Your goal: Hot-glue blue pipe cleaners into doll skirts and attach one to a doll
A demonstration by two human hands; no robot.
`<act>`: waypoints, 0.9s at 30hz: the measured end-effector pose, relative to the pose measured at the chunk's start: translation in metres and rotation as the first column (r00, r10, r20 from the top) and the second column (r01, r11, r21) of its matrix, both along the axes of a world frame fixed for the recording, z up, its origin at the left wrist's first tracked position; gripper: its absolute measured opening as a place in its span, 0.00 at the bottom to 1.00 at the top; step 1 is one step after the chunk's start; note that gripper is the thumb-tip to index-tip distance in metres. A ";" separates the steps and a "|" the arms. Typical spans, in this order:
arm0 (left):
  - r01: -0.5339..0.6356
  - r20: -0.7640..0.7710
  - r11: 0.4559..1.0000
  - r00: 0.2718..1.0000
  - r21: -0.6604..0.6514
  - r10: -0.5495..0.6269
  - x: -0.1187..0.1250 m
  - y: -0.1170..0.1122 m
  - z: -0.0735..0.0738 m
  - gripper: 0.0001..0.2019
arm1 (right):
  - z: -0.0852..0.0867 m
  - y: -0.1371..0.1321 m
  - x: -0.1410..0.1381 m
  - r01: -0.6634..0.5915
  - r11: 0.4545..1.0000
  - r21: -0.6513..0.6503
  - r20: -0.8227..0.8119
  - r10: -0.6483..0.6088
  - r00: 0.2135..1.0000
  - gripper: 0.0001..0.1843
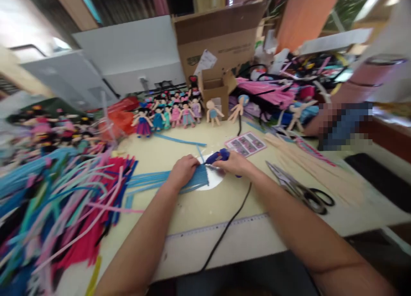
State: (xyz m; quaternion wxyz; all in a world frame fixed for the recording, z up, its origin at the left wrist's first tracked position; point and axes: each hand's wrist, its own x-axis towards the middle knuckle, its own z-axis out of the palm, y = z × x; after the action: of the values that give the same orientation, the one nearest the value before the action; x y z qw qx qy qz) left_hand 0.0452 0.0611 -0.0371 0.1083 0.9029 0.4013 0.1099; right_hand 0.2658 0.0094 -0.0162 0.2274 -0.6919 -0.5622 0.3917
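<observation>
My right hand (236, 164) is closed around a blue glue gun (221, 156), its nozzle pointing left at the end of a flat row of blue pipe cleaners (201, 178). With fingers closed, my left hand (185, 169) holds that row on the table; its fingertips are close to the nozzle. The pipe cleaners lie side by side, their tails running left. Beneath their right end lies a white round sheet (215, 182), partly covered. A black cord (229, 223) runs down over the front edge. The exact spot where nozzle and pipe cleaners meet is too small to make out.
Scissors (300, 191) lie right of my right forearm, beside beige strips (308, 165). Loose coloured pipe cleaners (86, 201) heap at left. Several small dolls (173, 112) stand at the back before a cardboard box (218, 43). A picture card (245, 144) lies beyond my right hand.
</observation>
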 end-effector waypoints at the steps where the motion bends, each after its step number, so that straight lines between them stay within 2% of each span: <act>1: 0.008 -0.003 1.000 1.000 -0.017 -0.008 -0.001 0.003 0.002 0.13 | -0.003 0.000 0.003 -0.018 1.000 -0.002 -0.071 0.018 0.997 0.17; 3: -0.022 0.012 1.000 1.000 -0.019 0.022 -0.001 0.015 0.005 0.12 | -0.008 0.002 0.009 0.020 1.000 -0.020 -0.208 -0.024 0.978 0.17; 7: -0.147 0.017 0.984 0.989 0.098 0.146 0.008 0.053 0.012 0.13 | -0.014 0.005 0.016 0.085 0.995 -0.047 -0.392 -0.097 0.915 0.20; 10: -0.167 -0.097 0.977 0.979 0.134 0.181 0.021 0.079 0.014 0.14 | -0.013 0.005 0.015 0.094 0.994 -0.058 -0.460 -0.110 0.881 0.19; 14: -0.179 -0.219 0.979 0.956 0.100 0.197 0.030 0.098 0.011 0.11 | -0.014 0.005 0.014 0.111 0.992 -0.053 -0.497 -0.122 0.859 0.17; 17: -0.178 -0.223 0.980 0.956 0.084 0.193 0.029 0.107 0.011 0.09 | -0.016 0.006 0.014 0.106 0.993 -0.057 -0.491 -0.120 0.863 0.17; 20: -0.174 -0.191 0.981 0.963 0.091 0.189 0.028 0.114 0.018 0.09 | -0.016 0.006 0.014 0.102 0.993 -0.055 -0.487 -0.116 0.865 0.17; 24: -0.151 -0.014 0.969 0.988 0.195 0.156 0.029 0.109 0.045 0.11 | -0.012 0.005 0.013 0.104 0.993 -0.061 -0.451 -0.120 0.884 0.18; 27: -0.116 0.102 0.947 0.991 0.300 0.090 0.027 0.087 0.068 0.12 | -0.011 0.003 0.013 0.080 0.994 -0.069 -0.426 -0.102 0.899 0.18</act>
State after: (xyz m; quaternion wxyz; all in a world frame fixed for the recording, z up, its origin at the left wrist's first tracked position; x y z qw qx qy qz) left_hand 0.0720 0.1483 0.0311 -0.0209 0.8809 0.4211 0.2151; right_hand 0.2792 0.0120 -0.0268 0.3461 -0.6198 -0.4554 0.5372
